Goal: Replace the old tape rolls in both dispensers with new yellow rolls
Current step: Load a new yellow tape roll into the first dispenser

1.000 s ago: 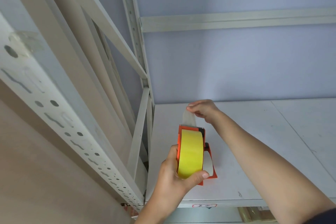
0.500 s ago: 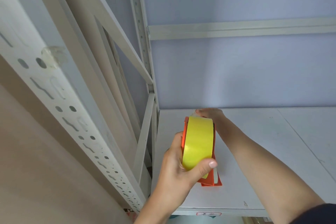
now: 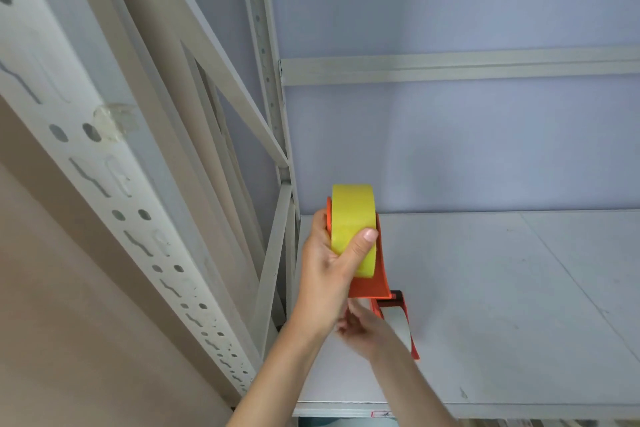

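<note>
An orange tape dispenser [image 3: 372, 282] with a yellow roll [image 3: 351, 218] mounted in it is held up over the left end of the white shelf [image 3: 502, 305]. My left hand [image 3: 327, 274] grips it, thumb pressed across the yellow roll. The dispenser's lower end with its pale flap [image 3: 396, 321] points toward me. My right hand [image 3: 363, 331] is just below the left hand, blurred, its fingers beside that lower end; whether they hold anything is unclear.
A perforated metal upright [image 3: 104, 163] with diagonal braces runs down the left side. A second upright [image 3: 263, 55] and a crossbar [image 3: 450, 66] stand against the pale blue wall. The shelf's front edge [image 3: 381, 407] is near the bottom.
My right hand came back from the far end of the dispenser to underneath my left hand. The dispenser was lifted and turned, its lower end now toward me.
</note>
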